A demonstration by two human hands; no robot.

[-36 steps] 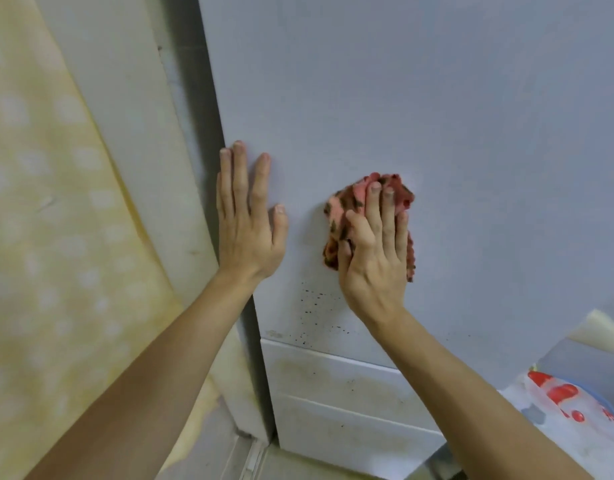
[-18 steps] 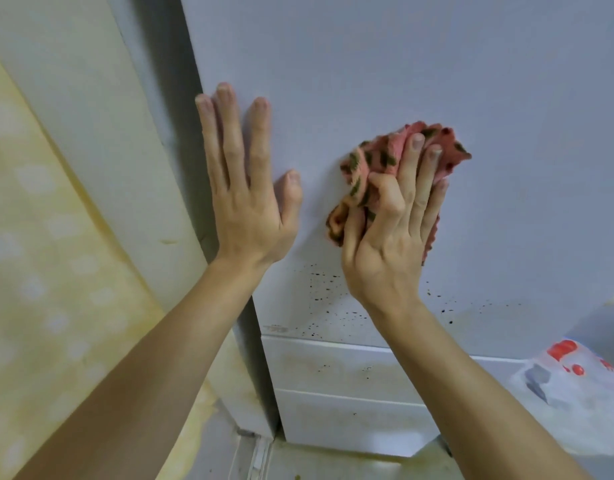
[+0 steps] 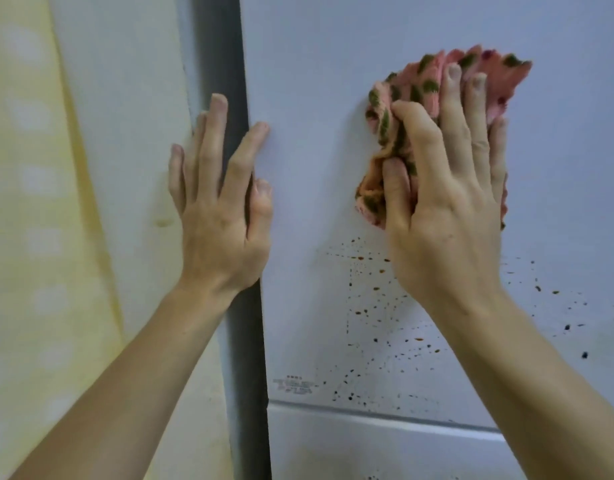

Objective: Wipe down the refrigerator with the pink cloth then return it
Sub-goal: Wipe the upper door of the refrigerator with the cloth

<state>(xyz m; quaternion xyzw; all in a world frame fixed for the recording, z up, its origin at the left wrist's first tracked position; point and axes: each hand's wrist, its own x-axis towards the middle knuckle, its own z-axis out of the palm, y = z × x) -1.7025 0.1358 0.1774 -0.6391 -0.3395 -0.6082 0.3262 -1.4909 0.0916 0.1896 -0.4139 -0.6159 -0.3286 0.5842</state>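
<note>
Refrigerator door (image 3: 333,81): grey, broad. Left hand (image 3: 222,216) flat on door's left edge, fingers straight, bracing. Right hand (image 3: 444,209) presses bunched pink cloth (image 3: 423,88) mid-door, thumb and forefinger pinching folds. Dark specks (image 3: 367,306) lower on door; firm, overlapping downward strokes advised.

Pink cloth (image 3: 416,88) half hidden under right hand (image 3: 447,202) — door label (image 3: 295,384) print blurred, unreadable.

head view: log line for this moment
right hand holds pink cloth against refrigerator door | left hand rests on door edge | dark specks below cloth
</note>
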